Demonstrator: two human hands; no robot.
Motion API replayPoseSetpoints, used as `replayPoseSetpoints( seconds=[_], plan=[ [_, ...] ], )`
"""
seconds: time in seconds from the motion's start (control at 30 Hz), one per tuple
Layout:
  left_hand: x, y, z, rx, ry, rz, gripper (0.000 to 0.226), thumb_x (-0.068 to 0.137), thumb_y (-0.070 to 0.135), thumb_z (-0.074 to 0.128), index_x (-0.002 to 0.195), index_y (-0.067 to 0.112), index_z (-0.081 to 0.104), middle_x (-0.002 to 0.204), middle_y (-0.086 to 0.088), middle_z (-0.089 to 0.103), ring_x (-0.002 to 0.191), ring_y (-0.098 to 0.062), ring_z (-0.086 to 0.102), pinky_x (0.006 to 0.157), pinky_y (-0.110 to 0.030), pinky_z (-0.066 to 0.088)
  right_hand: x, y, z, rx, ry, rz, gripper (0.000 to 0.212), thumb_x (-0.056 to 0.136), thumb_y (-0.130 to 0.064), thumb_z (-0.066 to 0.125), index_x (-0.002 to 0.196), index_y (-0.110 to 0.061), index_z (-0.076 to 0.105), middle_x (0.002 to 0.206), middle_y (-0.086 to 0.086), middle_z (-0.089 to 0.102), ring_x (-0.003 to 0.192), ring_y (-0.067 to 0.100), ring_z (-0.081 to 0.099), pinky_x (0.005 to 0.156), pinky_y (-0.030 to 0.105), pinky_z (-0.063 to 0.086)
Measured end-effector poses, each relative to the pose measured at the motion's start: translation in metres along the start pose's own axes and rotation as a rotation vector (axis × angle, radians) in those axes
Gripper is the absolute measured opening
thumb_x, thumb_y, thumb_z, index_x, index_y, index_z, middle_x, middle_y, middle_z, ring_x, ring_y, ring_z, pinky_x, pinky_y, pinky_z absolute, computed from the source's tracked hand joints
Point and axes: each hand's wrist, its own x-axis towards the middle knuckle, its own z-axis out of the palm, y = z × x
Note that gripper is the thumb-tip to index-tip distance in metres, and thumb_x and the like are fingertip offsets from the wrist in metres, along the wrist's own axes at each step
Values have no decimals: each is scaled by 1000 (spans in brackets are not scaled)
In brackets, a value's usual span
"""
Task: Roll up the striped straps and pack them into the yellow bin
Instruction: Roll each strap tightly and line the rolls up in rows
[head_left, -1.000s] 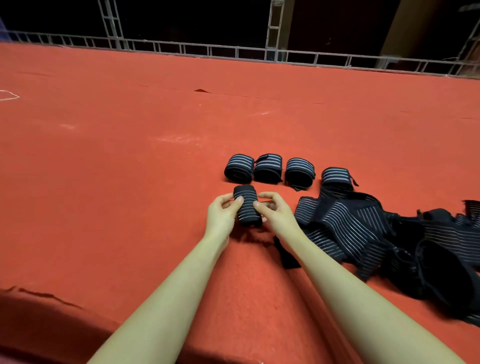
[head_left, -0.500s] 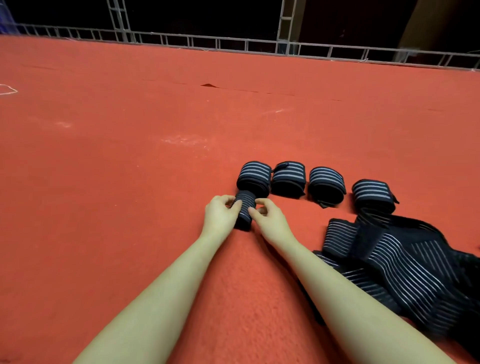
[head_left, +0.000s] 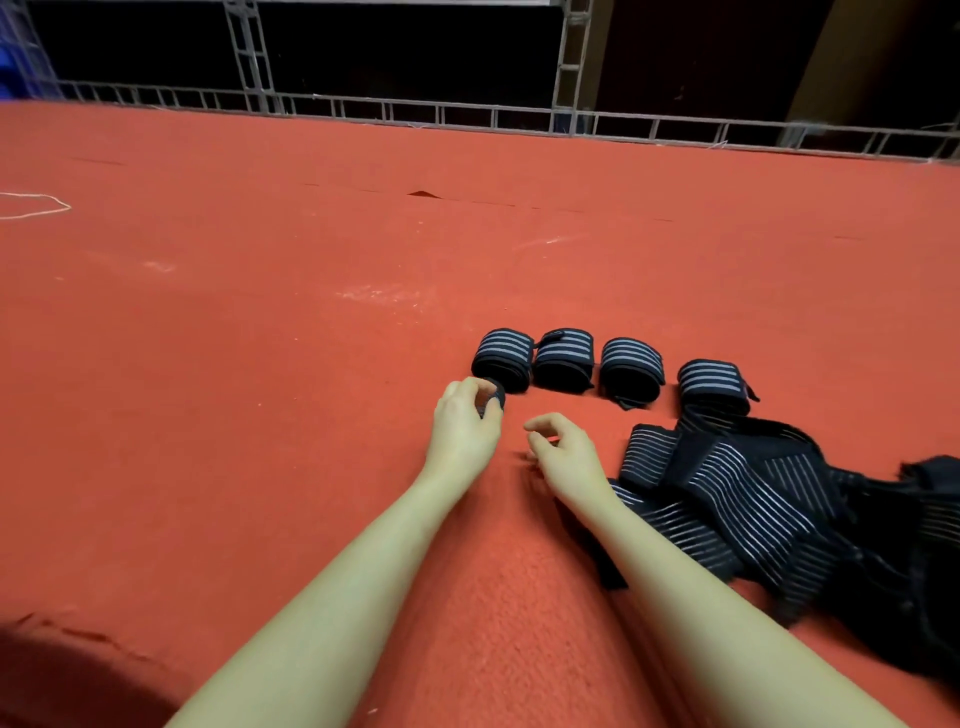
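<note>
On the red carpeted floor (head_left: 260, 364), the heap of unrolled dark striped straps (head_left: 753, 499) lies just right of the right hand (head_left: 566, 457), its fingers loosely curled and empty; the left hand (head_left: 462, 431) grips a small rolled dark striped strap (head_left: 492, 401) at the row's near-left end

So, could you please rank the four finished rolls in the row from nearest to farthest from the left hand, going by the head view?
Measured from the left hand, which holds a fifth roll:
1. Leftmost roll, just beyond the fingers.
2. Second roll, next to the right.
3. Third roll, further right.
4. Rightmost roll, set apart by the loose strap pile.
</note>
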Motion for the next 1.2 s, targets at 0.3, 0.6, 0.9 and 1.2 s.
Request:
replayPoseSetpoints(
  seconds=[0.3, 0.6, 0.9, 1.2],
  plan=[
    [-55, 60, 15, -152, -203, 54, 18, 88, 5, 51, 91, 20, 62, 82, -2, 64, 81, -24, 63, 82, -31, 50, -68, -8, -84, -22, 293, -214, 17, 90, -4, 52, 90, -17, 63, 88, -4, 65, 87, 14, 59, 79, 24, 43],
    [-85, 101, 72, -110, -395, 78, 23, 89, 4, 50, 108, 9, 63, 103, -5, 66, 97, -19, 60, 83, -16, 39, -75, 29, -141, -644, 395, 117, 60, 89, -36, 58, 136, -5, 39, 133, 13, 48, 126, 33, 39, 105, 43, 23],
    [-88, 88, 95, 20, -545, 158, 70, 83, 4, 54, 146, 21, 28, 147, -6, 32, 135, -22, 33, 113, -28, 24, -86, 37, -151, -494, 339, -220, 12, 86, -15, 61, 95, -23, 61, 98, -11, 60, 99, 12, 55, 82, 28, 17],
    [-65, 105, 52, 213, -388, 326, 57, 79, 38, 69, 129, 25, 45, 145, 5, 29, 128, -24, 30, 107, -38, 28, -82, -12, -151, -260, 393, -558, 15, 85, -10, 53, 93, -18, 64, 90, -21, 58, 88, 9, 56, 86, 32, 31]
  ],
)
